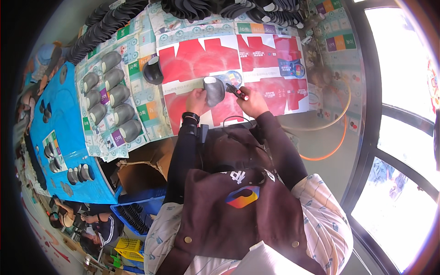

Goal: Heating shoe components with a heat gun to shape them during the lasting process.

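Observation:
A dark grey, cup-shaped piece (pixel 214 93) with a pale patch at its top edge is pinched in my left hand (pixel 196 101), over the red-printed sheet. My right hand (pixel 253 102) is closed round a small black-and-red hand tool (pixel 236 91), its black end toward the piece and just short of it. The tool's exact kind cannot be made out. Left of my hands, a similar black piece (pixel 153 71) sits at the sheet's edge. Farther left, several grey pieces (pixel 120 96) lie in two rows on patterned paper.
Stacks of dark pieces (pixel 112 27) line the table's far edge. At left stands a blue-covered table (pixel 68 117) with more pieces. A cardboard box (pixel 144 167) and a blue crate (pixel 133 219) are below it. An orange hose (pixel 337 149) hangs at right. Other people sit at lower left.

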Tool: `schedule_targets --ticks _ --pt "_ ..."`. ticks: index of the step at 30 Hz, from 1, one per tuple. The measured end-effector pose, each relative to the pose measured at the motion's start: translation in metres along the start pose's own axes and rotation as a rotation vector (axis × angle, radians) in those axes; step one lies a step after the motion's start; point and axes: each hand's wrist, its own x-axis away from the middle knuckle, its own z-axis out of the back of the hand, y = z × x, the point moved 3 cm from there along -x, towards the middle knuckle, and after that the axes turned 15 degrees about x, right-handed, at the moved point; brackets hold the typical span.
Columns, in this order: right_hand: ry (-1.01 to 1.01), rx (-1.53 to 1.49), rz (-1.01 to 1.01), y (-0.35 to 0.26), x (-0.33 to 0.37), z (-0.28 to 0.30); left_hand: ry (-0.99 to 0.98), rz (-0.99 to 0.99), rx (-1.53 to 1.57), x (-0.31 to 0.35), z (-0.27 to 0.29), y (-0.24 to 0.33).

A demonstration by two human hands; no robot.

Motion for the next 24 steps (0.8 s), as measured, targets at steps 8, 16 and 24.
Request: schedule_targets --ticks 8,16,24 --pt "-0.098 -0.061 0.001 -0.019 0.018 -0.004 -0.016 -0.081 -0.099 -0.023 0.016 -0.028" --pt "-0.238 -0.444 -0.202 -0.014 -0.021 -0.004 0.019 -0.005 -0.073 -0.016 0.037 -0.012" --pt "-0.363 -0.539 -0.086 0.009 -0.040 -0.025 0.082 0.055 0.135 0.009 0.077 0.014"
